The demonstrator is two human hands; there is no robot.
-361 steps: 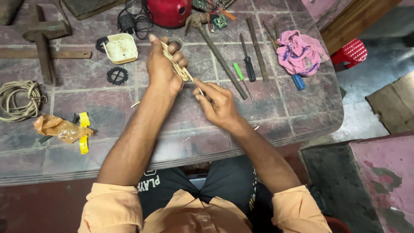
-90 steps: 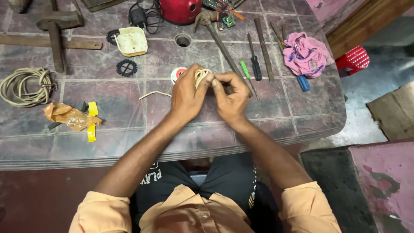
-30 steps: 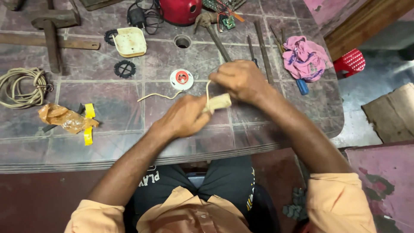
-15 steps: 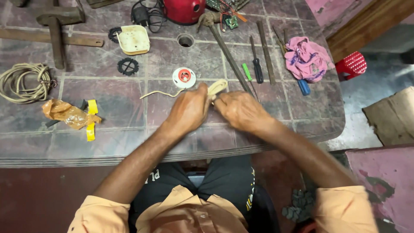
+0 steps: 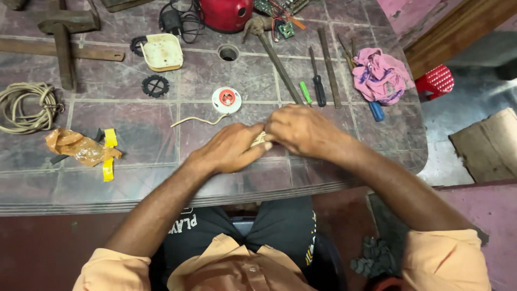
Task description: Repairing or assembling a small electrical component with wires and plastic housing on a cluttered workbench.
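Both hands meeting over a small tan bundle at frame centre.

Left hand (image 5: 231,148) and right hand (image 5: 301,129) are pinching the tan cord bundle (image 5: 260,141) between fingertips, just above the table (image 5: 134,188). A loose cord tail (image 5: 196,120) is trailing left; a white tape roll (image 5: 226,99) is lying just above the hands.

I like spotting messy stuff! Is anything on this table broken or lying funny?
Yes. A green circuit board lies bare at the table's far edge with loose wires, like something taken apart. A pink rag sits crumpled over the tools. The left hand and right hand pinch a small pale bundle.
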